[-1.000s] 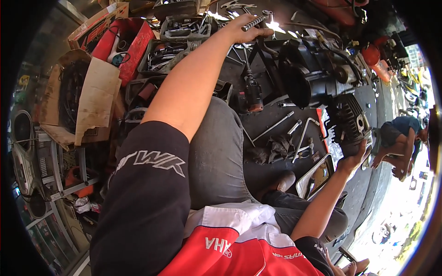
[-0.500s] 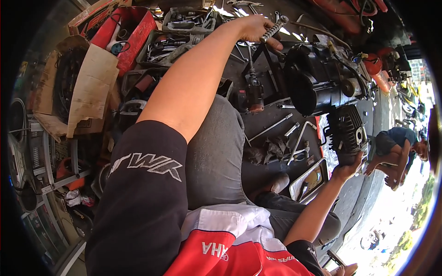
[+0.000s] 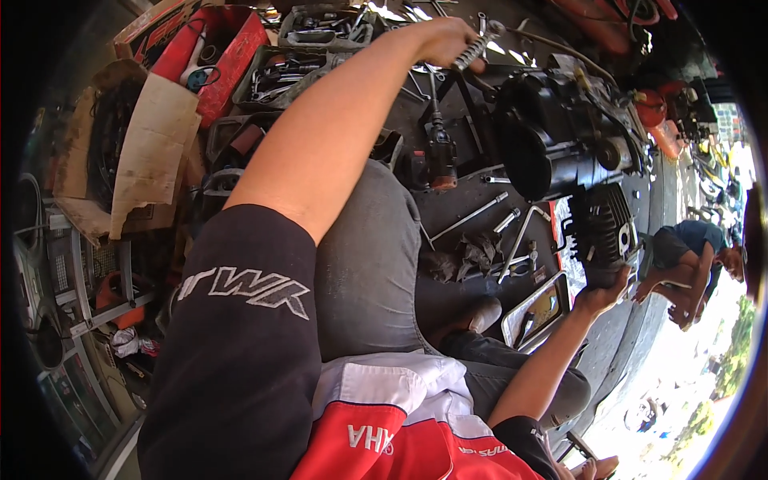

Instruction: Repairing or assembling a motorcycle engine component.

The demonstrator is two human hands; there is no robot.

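Note:
My left hand (image 3: 450, 42) reaches far forward, its fingers closed on a metal tool with a ribbed shaft and a rounded end, which looks like a ratchet wrench (image 3: 470, 54). Just right of it lies a black engine block (image 3: 532, 140) on the dark work surface. A finned engine cylinder (image 3: 598, 228) sticks out from the block toward me. My right hand (image 3: 604, 294) grips the near end of this cylinder, with the fingers partly hidden behind it. An air impact wrench (image 3: 440, 156) lies between my left knee and the engine.
Loose wrenches and a T-bar (image 3: 472, 218) lie before me, beside a dark rag (image 3: 480, 254). A shallow metal tray (image 3: 538, 314) rests near my right forearm. Tool trays (image 3: 264, 88), a red box (image 3: 232, 60) and a torn carton (image 3: 156, 152) stand left. Another person (image 3: 688, 260) squats at right.
The whole view has shifted slightly. My left hand has moved a little and the metal tool has tilted with it. My right hand keeps its place on the cylinder.

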